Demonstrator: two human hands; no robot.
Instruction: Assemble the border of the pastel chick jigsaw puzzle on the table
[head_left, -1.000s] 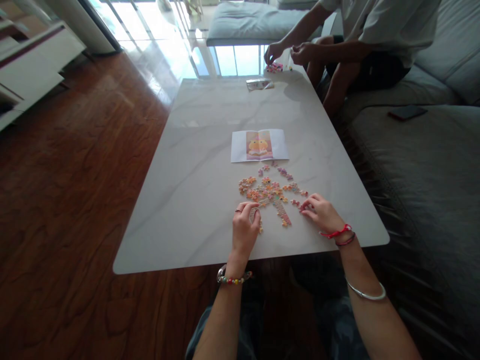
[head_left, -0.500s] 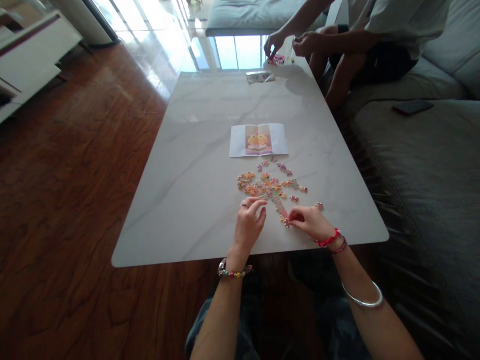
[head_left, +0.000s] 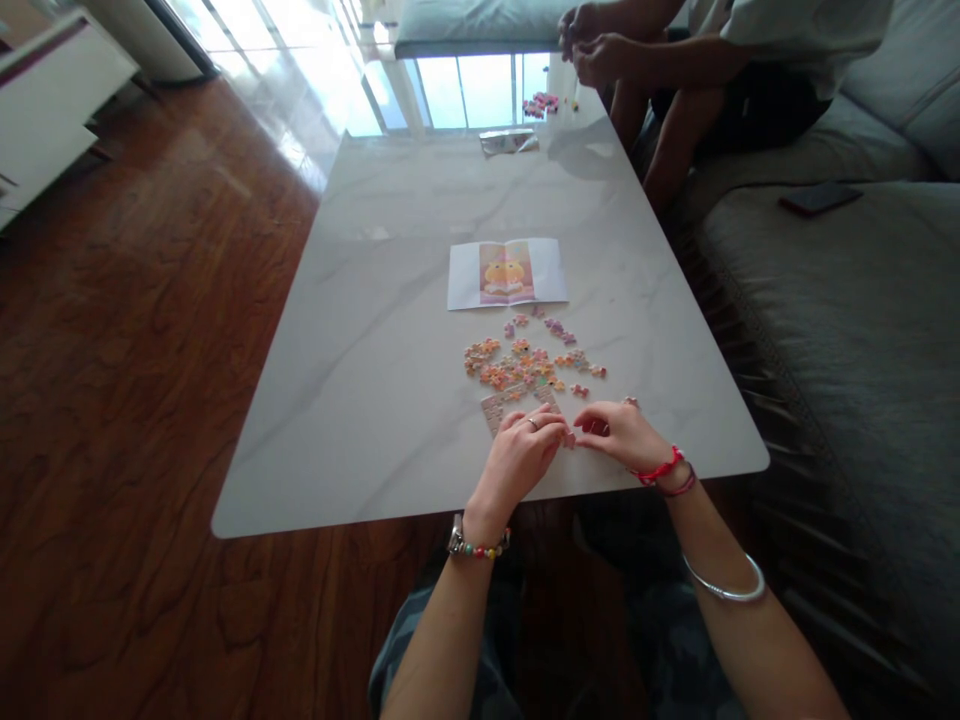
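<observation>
My left hand reaches over a partly joined jigsaw border, its fingers bent together and covering the border's lower right part. Whatever lies under those fingers is hidden. Close to its fingertips, my right hand pinches a small pink puzzle piece by thumb and forefinger at the border's right side. Just beyond both hands spreads a loose heap of orange, pink and yellow puzzle pieces. A single piece shows behind my right knuckles.
A creased picture sheet lies past the heap on the white marble-look table. Farther off are a silvery packet and another pile of pieces, near a seated person's hands. A phone rests on the sofa.
My left hand has moved right and down toward my right fingertips, uncovering the border's left corner. The other person's hand has lifted off the far pile. The view has shifted slightly.
</observation>
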